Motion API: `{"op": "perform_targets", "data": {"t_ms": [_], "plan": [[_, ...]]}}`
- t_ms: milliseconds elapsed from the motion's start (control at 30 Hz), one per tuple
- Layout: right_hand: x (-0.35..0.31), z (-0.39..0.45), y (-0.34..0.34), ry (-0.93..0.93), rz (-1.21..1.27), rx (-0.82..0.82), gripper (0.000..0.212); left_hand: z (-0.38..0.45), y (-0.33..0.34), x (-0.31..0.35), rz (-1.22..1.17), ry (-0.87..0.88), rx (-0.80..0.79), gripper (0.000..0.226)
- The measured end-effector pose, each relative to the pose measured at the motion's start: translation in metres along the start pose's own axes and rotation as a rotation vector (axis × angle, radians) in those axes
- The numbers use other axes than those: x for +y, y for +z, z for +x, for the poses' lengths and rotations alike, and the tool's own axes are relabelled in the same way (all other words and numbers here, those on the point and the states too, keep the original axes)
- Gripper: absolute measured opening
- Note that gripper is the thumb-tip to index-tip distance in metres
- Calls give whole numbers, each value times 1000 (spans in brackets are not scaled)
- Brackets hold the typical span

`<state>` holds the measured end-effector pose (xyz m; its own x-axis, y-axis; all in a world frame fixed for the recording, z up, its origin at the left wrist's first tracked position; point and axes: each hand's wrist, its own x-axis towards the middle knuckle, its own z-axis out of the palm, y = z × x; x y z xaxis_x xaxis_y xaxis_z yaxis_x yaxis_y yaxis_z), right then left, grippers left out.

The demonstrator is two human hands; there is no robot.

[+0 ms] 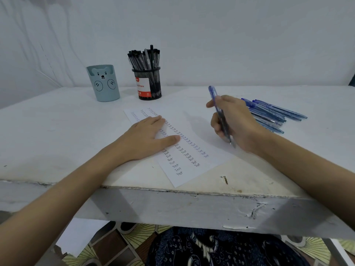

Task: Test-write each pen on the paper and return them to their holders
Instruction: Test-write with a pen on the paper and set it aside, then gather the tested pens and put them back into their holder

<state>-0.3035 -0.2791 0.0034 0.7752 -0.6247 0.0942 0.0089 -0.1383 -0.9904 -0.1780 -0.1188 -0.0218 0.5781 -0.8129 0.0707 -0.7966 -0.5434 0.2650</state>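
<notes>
Near the frame's centre, the left hand (146, 137) lies flat, fingers straight, pressing the paper (184, 148) to the worktop (57, 131), likely to stop it sliding. Right of centre, the right hand (232, 121) has its grip closed round a blue pen (221, 114), tip down at the sheet's right margin. Beyond lie loose blue pens (274, 114); at upper centre, the bear holder (103, 83) and mesh holder (148, 83) of black pens.

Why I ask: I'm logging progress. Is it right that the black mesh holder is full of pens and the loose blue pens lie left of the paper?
Not quite. The head view shows the loose blue pens right of the paper. The black mesh holder is indeed full.
</notes>
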Motion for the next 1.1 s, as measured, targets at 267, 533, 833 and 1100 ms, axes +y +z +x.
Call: {"op": "perform_targets", "data": {"t_ms": [267, 533, 833, 1100], "plan": [[-14, 1, -16, 174, 405, -128, 17, 4, 3, -6, 72, -49, 34, 95], [-10, 4, -17, 185, 383, -99, 15, 5, -1, -5, -63, 72, -106, 76], [-8, 8, -16, 99, 95, -51, 17, 1, -3, -4, -114, 114, -123, 69], [-20, 39, -96, -57, -441, 189, 17, 22, -35, 40, -176, 204, -68, 38]]}}
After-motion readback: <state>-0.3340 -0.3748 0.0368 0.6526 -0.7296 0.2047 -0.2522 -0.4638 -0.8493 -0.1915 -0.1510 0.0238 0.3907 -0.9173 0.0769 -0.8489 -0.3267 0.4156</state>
